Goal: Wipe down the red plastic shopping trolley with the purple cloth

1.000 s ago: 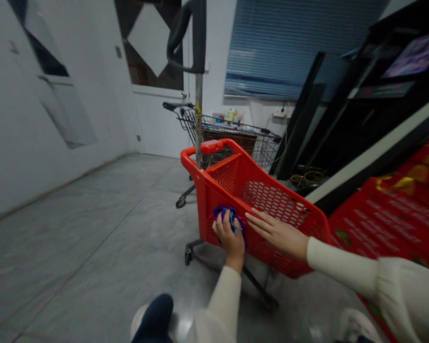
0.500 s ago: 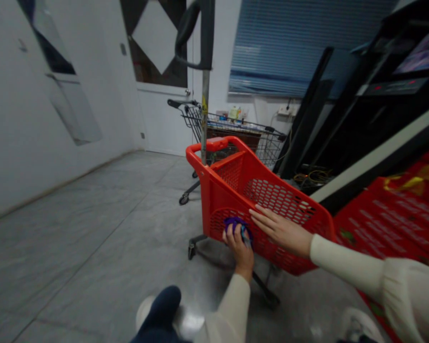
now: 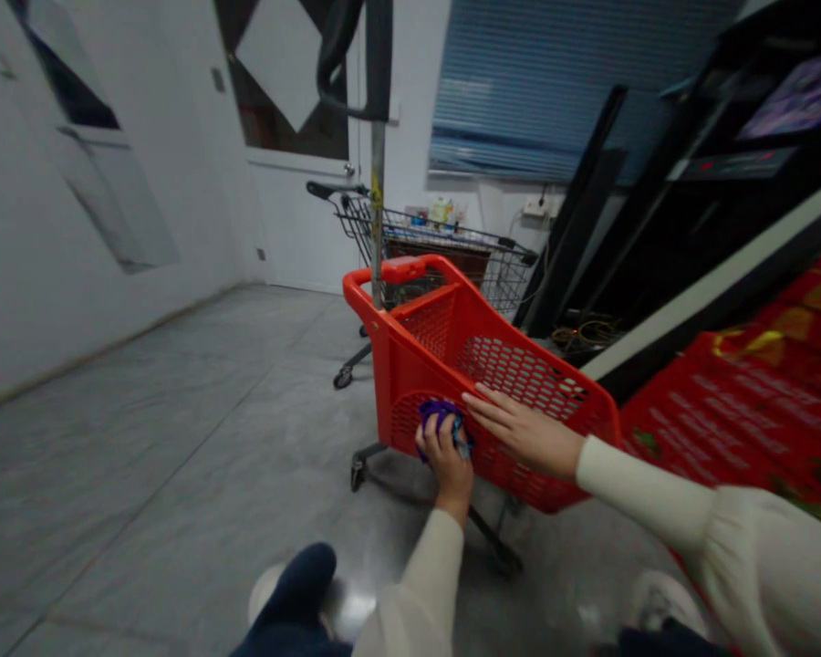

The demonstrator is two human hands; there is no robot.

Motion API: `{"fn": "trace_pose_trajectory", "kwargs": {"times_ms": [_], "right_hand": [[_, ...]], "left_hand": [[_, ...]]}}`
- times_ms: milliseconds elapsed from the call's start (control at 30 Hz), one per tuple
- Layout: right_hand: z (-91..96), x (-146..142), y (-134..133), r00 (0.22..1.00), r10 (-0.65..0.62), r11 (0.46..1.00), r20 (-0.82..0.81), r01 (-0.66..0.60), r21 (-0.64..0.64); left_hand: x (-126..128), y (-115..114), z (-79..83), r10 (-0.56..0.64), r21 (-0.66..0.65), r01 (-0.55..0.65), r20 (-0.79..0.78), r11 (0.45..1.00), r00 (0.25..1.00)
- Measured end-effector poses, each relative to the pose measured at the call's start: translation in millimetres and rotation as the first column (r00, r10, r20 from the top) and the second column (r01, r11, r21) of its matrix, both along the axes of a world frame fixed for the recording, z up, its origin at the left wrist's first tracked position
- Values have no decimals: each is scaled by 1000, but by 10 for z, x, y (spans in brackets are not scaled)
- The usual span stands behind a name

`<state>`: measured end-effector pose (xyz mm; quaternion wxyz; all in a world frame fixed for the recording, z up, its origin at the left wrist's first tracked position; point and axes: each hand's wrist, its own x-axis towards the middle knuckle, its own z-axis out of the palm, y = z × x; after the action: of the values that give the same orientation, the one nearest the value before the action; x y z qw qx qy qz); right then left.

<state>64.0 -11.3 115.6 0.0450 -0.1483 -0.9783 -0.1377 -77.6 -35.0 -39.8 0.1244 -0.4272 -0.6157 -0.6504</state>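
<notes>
A red plastic shopping cart [image 3: 417, 360] with perforated sides stands before me on wheeled legs. My left hand [image 3: 446, 452] is closed on a bunched purple and blue cloth [image 3: 438, 411] and presses it to the lower side panel, near the cart's handle end. To its right, my right hand [image 3: 524, 431] lies against the same side with fingers stretched out and fairly flat, holding nothing. Its fingertips are just below the top rim. Part of the cloth is hidden under my left fingers.
Behind stands a black wire shopping cart [image 3: 499, 265]. A grey pole with a black handle [image 3: 376, 164] rises by the red cart's handle. Black equipment [image 3: 698, 219] and a red printed box or panel [image 3: 745, 411] are at right. A white door [image 3: 294, 219] is at back left.
The whole view has shifted slightly, so the scene sits a little further left and up. Both hands keep nearly the same places on the cart, the left still holding the cloth.
</notes>
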Motion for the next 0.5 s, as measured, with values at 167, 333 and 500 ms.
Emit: {"fn": "trace_pose_trajectory", "kwargs": {"times_ms": [167,333,500], "right_hand": [[-16,347,-58,997,-66,994,-29,63,-88],[-72,564,-41,999,-35,998,-37,33,-49],[-35,610,-48,998,-59,993,-24,56,-103]], "left_hand": [[-197,78,322,28,48,-31,68,998,997],[318,-78,219,-117,-3,118,-129,993,985],[146,31,247,-114,68,119,-75,991,991]]}}
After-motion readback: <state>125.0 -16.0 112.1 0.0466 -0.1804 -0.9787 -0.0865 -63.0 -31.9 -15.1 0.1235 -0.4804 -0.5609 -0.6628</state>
